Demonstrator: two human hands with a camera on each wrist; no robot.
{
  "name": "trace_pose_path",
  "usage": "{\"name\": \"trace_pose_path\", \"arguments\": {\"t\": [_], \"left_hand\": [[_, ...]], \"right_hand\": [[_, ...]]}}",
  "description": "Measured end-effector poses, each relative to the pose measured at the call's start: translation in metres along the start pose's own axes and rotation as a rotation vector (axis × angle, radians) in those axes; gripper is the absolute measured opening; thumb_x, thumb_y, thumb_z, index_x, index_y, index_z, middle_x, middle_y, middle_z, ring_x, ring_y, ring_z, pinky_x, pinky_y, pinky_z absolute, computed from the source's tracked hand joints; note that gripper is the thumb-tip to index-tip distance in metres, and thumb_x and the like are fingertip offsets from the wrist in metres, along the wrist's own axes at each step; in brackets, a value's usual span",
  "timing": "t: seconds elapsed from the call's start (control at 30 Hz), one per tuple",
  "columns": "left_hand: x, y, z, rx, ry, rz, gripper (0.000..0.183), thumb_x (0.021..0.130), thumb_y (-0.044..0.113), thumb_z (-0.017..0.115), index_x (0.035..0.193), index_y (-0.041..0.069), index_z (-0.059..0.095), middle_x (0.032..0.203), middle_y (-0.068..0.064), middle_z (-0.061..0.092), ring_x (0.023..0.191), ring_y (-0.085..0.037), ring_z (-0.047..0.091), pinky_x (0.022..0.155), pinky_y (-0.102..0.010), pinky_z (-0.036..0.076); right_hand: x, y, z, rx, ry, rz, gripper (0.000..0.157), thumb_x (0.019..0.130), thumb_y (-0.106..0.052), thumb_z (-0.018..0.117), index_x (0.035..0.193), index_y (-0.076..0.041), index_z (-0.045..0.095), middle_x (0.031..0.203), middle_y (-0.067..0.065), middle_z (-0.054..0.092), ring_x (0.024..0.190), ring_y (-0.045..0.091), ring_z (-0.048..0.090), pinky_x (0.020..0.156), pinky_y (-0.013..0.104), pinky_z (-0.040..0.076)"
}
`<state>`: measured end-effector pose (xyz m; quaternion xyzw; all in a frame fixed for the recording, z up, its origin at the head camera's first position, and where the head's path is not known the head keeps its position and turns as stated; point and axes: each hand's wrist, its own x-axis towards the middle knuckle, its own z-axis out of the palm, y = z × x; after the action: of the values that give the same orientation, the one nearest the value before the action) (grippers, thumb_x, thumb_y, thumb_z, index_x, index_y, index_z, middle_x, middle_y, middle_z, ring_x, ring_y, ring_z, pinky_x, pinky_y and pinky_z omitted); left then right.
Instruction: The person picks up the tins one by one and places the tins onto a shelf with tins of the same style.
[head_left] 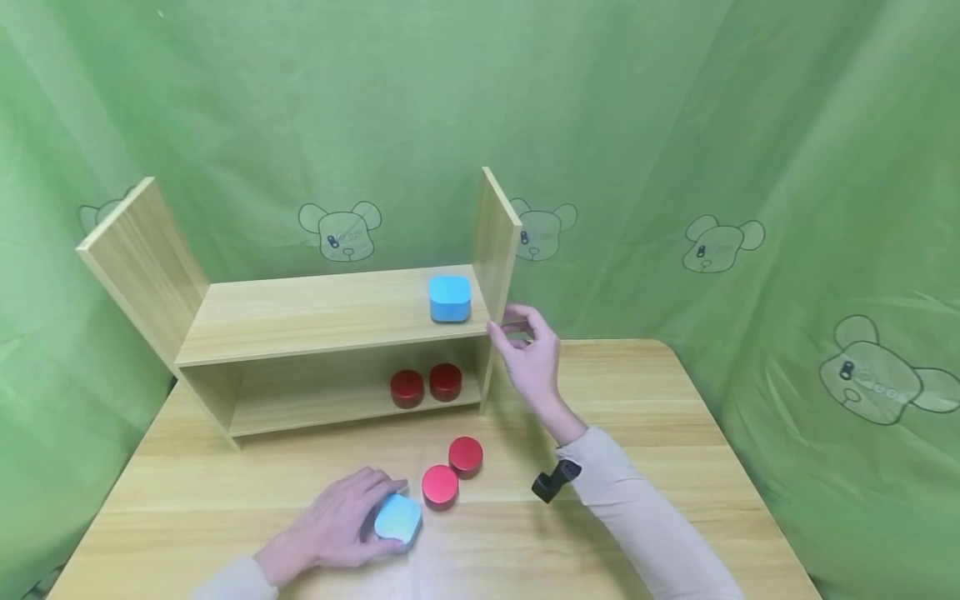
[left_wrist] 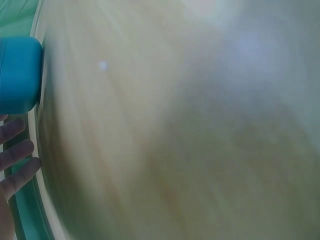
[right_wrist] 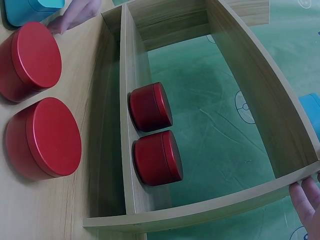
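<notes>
My left hand [head_left: 341, 521] holds a light-blue rounded-square tin [head_left: 399, 520] on the table, thumb and forefinger on opposite sides. In the left wrist view the blue tin [left_wrist: 20, 75] shows at the left edge, with several fingertips [left_wrist: 26, 147] below it. At the shelf's right side panel [head_left: 497, 242], my right hand [head_left: 531, 354] pinches the front edge between thumb and fingers. The right wrist view shows fingers [right_wrist: 304, 202] against that wooden shelf [right_wrist: 210, 212]. Two round red tins [head_left: 441, 487] [head_left: 466, 457] stand just right of the held tin.
Another blue tin [head_left: 450, 299] sits on the shelf's upper board, at its right end. Two more red tins [head_left: 407, 388] [head_left: 446, 382] stand on the lower board. A tall left panel [head_left: 146, 267] rises beside the boards, and a green curtain [head_left: 622, 125] hangs behind the table [head_left: 637, 400].
</notes>
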<state>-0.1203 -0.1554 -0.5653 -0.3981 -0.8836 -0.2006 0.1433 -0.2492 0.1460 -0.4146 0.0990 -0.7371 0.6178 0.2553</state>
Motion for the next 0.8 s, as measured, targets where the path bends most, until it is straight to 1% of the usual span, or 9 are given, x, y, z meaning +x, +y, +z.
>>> {"name": "trace_pose_path", "arguments": {"t": [0.2,0.4,0.63,0.8], "left_hand": [[-0.0020,0.0021,-0.0021,-0.021,-0.008,0.000,0.068,0.087,0.065,0.075,0.131,0.014,0.070,0.110,0.009,0.069,0.097,-0.003,0.061,0.078,-0.020,0.056],[-0.0045,0.0021,-0.0023,-0.012,0.022,0.018,0.068,0.085,0.065,0.077,0.129,0.013,0.070,0.109,0.010,0.068,0.095,-0.002,0.060,0.076,-0.017,0.054],[-0.0059,0.0003,-0.0016,0.000,0.055,0.032,0.065,0.084,0.063,0.079,0.126,0.014,0.071,0.109,0.009,0.069,0.095,-0.003,0.062,0.079,-0.020,0.058],[-0.0073,-0.0006,-0.0002,0.003,0.071,0.039,0.061,0.083,0.062,0.082,0.122,0.016,0.071,0.107,0.011,0.069,0.094,-0.002,0.062,0.078,-0.019,0.057]], "right_hand": [[0.0003,0.0014,-0.0004,-0.001,0.001,0.010,0.033,0.090,0.001,0.078,0.121,0.005,0.067,0.113,0.024,0.071,0.091,0.008,0.066,0.074,0.023,0.065],[-0.0001,0.0011,-0.0008,0.002,0.001,0.010,0.034,0.090,0.000,0.078,0.122,0.005,0.067,0.114,0.024,0.070,0.091,0.006,0.066,0.074,0.021,0.064],[0.0006,0.0011,-0.0009,0.000,-0.003,0.014,0.035,0.090,0.000,0.079,0.122,0.005,0.067,0.115,0.024,0.070,0.091,0.005,0.066,0.076,0.024,0.065],[0.0004,0.0014,-0.0007,0.002,-0.004,0.006,0.034,0.090,0.001,0.079,0.122,0.006,0.066,0.115,0.025,0.070,0.090,0.005,0.066,0.075,0.022,0.065]]}}
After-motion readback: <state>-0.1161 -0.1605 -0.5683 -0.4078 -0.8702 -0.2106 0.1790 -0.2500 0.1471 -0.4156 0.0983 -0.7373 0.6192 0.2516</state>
